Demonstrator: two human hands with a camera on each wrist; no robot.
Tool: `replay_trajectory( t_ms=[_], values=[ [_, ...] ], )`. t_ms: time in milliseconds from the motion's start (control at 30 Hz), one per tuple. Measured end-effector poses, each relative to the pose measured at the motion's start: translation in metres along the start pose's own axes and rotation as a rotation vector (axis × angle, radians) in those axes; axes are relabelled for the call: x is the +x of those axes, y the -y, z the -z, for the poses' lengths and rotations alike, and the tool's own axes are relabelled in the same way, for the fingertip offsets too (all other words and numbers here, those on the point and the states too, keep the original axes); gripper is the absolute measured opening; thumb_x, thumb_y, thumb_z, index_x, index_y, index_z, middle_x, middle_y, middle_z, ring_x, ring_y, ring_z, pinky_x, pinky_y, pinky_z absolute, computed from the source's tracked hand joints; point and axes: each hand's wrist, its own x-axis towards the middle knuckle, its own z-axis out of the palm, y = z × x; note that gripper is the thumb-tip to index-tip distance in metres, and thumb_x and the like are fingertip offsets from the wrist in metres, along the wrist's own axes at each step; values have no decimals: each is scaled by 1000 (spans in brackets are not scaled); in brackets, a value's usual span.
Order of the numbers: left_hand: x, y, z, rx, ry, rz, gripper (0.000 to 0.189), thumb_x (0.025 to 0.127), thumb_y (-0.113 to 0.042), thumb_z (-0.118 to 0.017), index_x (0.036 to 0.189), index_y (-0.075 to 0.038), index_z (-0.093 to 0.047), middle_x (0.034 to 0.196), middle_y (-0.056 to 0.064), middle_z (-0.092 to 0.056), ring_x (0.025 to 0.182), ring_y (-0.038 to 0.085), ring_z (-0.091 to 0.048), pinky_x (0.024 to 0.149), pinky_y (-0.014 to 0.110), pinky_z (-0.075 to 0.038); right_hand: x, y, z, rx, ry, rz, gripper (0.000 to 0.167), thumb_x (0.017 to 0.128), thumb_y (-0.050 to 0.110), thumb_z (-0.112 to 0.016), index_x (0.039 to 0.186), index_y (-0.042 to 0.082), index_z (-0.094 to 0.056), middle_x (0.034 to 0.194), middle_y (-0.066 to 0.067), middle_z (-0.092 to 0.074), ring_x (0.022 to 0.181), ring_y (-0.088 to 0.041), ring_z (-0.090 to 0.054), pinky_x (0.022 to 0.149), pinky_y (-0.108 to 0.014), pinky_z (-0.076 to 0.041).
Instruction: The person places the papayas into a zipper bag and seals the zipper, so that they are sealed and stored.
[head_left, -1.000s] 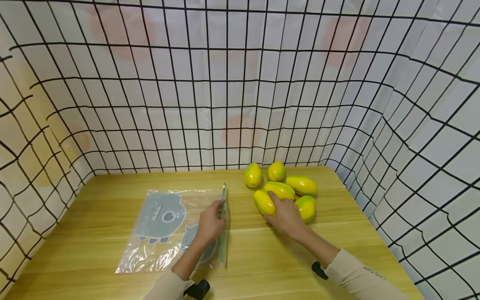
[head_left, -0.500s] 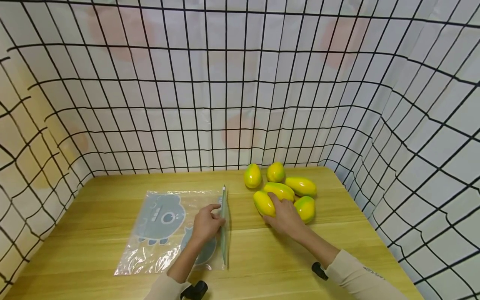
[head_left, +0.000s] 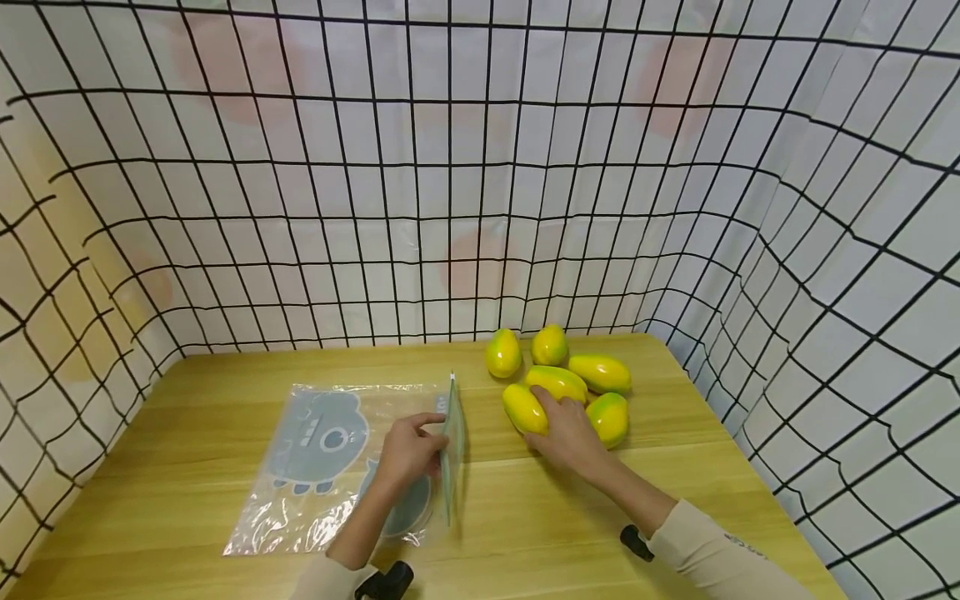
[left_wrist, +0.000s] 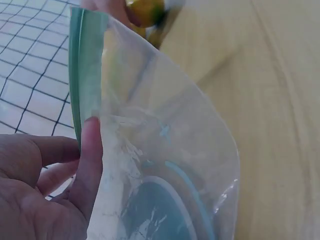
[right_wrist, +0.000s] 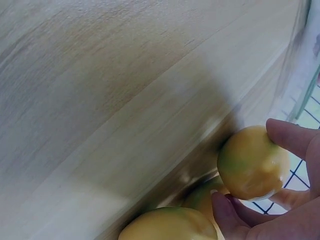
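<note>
In the head view, a clear bag (head_left: 322, 443) printed with grey-blue cartoon figures lies left of the desk's (head_left: 525, 533) middle, its green strip (head_left: 453, 408) standing upright and running from the far edge toward the near one; the left hand (head_left: 408, 452) pinches it. Right of this, the right hand (head_left: 567, 431) grips a glossy yellow mango (head_left: 521, 407), long axis slanting from far left to near right, beside five other mangoes (head_left: 556, 382). The left wrist view shows the strip between thumb and fingers; the right wrist view, the mango's rounded, green-tinged surface.
</note>
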Motion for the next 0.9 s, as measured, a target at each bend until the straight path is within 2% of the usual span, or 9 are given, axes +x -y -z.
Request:
replay_trajectory(
  t_ms=[167, 467, 700, 900],
  values=[
    [1, -3, 6, -89, 13, 39, 40, 89, 3, -65, 129, 2, -67, 72, 12, -63, 45, 14, -60, 47, 33, -58, 0, 1, -1, 0, 2, -11, 74, 86, 26, -80, 149, 7, -47, 130, -34, -56, 123, -50, -52, 101, -62, -48],
    [3, -7, 14, -177, 11, 45, 40, 91, 6, -61, 131, 2, -66, 78, 14, -62, 52, 16, -64, 53, 38, -62, 0, 4, -1, 35, -3, -61, 75, 86, 26, -78, 149, 4, -44, 126, -32, -58, 119, -45, -57, 98, -60, -50],
    [4, -15, 21, -170, -33, 23, 37, 91, 2, -63, 127, -2, -70, 71, 10, -63, 48, 15, -62, 50, 34, -60, 6, 4, -1, 78, -23, -65, 74, 83, 28, -80, 143, 4, -44, 115, -27, -62, 106, -38, -62, 89, -53, -54],
    [10, -12, 22, -175, -48, 35, 35, 91, 1, -65, 124, -2, -72, 73, 8, -64, 48, 14, -61, 49, 31, -59, 13, 5, 0, 148, -44, -78, 75, 81, 30, -79, 144, 6, -45, 120, -25, -62, 108, -35, -60, 90, -51, -52]
  ],
)
